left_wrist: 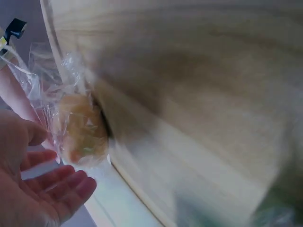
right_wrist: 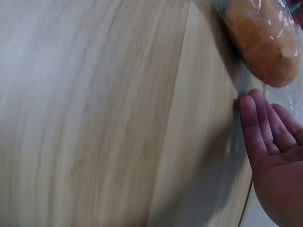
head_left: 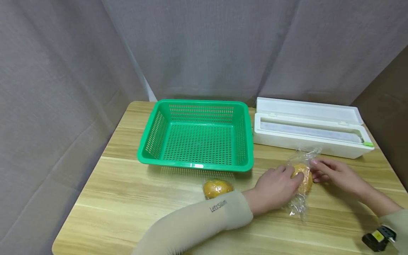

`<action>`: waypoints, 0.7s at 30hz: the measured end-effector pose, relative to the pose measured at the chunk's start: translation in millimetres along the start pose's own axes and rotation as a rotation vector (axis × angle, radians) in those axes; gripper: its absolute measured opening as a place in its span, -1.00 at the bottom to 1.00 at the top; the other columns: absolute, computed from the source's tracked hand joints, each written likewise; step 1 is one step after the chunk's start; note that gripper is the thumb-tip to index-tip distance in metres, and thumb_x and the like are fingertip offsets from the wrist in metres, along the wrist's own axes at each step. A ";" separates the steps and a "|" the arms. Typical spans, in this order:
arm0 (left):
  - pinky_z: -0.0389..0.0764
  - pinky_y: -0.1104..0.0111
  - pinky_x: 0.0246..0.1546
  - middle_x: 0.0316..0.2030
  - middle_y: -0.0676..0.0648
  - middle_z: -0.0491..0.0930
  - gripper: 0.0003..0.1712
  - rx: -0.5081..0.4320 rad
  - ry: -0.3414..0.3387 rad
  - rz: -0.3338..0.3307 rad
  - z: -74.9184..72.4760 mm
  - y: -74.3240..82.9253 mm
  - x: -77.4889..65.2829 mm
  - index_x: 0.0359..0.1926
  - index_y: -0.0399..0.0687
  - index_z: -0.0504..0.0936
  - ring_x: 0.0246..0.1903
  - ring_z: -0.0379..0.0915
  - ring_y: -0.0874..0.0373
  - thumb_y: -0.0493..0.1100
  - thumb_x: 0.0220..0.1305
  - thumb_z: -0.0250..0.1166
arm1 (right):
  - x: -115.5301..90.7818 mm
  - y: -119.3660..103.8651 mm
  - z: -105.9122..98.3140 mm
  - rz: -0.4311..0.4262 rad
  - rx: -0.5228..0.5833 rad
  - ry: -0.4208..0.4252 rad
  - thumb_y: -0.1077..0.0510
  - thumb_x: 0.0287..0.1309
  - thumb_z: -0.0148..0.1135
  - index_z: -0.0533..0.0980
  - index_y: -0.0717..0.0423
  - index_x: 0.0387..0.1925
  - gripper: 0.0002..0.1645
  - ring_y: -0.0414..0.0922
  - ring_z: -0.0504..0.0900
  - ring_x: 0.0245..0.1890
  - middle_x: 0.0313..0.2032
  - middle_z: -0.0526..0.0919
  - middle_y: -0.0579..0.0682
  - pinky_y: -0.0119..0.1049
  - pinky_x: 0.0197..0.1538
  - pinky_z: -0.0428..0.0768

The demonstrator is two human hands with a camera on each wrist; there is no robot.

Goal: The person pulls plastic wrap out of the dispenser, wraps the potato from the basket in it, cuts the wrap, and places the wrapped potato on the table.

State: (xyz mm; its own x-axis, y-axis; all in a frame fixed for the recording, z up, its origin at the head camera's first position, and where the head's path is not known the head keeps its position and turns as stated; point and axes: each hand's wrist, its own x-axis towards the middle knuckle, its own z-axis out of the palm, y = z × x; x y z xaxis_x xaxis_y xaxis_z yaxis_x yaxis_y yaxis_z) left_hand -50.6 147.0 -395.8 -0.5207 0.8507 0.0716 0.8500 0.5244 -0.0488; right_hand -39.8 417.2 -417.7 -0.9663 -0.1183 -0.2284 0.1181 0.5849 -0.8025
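A mango (head_left: 302, 176) in loose clear plastic wrap lies between the two hands at the right of the table; the left wrist view shows this wrapped mango (left_wrist: 80, 130) too. My left hand (head_left: 275, 187) is at its left side, thumb by the wrap and fingers loosely bent and apart in the left wrist view. On the other side, my right hand (head_left: 334, 174) has its fingertips beside the wrap. The right wrist view shows these right fingers (right_wrist: 267, 123) nearly straight just below the mango; the right thumb is out of that view. A second wrapped mango (head_left: 216, 188) lies beyond the left sleeve.
Behind the mangoes stands a green plastic basket (head_left: 196, 165) with slotted walls. To its right, a long white box (head_left: 306, 143) with its lid raised contains a roll of film (head_left: 306, 129). The wooden table (head_left: 105, 198) meets grey curtains at the back.
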 end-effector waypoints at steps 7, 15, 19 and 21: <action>0.58 0.48 -0.12 0.21 0.14 0.51 -0.47 0.045 -0.011 0.045 4.2 0.8 -6.6 0.52 0.23 0.41 0.01 0.46 0.29 0.16 0.66 0.06 | 4.7 -1.0 8.9 0.010 0.043 0.055 0.11 0.70 0.01 0.39 0.51 0.32 -0.49 -0.46 0.71 -0.14 -0.11 0.62 -0.62 -0.53 -0.09 0.66; 0.58 0.49 -0.08 0.25 0.14 0.45 -0.43 0.037 -0.037 0.046 5.4 0.9 -7.7 0.57 0.24 0.34 0.05 0.46 0.29 0.15 0.67 0.05 | 3.2 -0.7 11.8 -0.010 0.079 0.075 0.10 0.69 0.02 0.56 0.13 0.21 -0.69 -0.47 0.70 -0.13 -0.08 0.63 -0.61 -0.53 -0.09 0.66; 0.58 0.49 -0.04 0.26 0.15 0.45 -0.41 0.023 -0.050 0.053 5.4 -0.5 -7.5 0.58 0.26 0.32 0.07 0.46 0.29 0.19 0.66 0.05 | 3.6 2.6 7.5 -0.049 0.107 0.077 0.16 0.71 -0.05 0.56 0.22 0.21 -0.66 -0.42 0.73 -0.15 -0.12 0.72 -0.50 -0.48 -0.11 0.70; 0.58 0.50 -0.04 0.26 0.15 0.45 -0.40 0.025 -0.049 0.056 5.4 -1.1 -7.6 0.58 0.25 0.32 0.07 0.46 0.30 0.21 0.66 0.05 | 6.2 2.0 6.3 -0.033 0.080 0.075 0.13 0.73 -0.10 0.50 0.43 0.27 -0.54 -0.43 0.73 -0.16 -0.12 0.77 -0.36 -0.47 -0.11 0.71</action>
State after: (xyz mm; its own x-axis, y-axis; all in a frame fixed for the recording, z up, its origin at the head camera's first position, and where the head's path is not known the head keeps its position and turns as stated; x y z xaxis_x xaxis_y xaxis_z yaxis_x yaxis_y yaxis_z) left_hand -48.0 140.1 -401.7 -0.4759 0.8793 0.0192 0.8762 0.4759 -0.0767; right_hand -44.1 412.6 -424.2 -0.9841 -0.0746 -0.1614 0.1006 0.5153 -0.8511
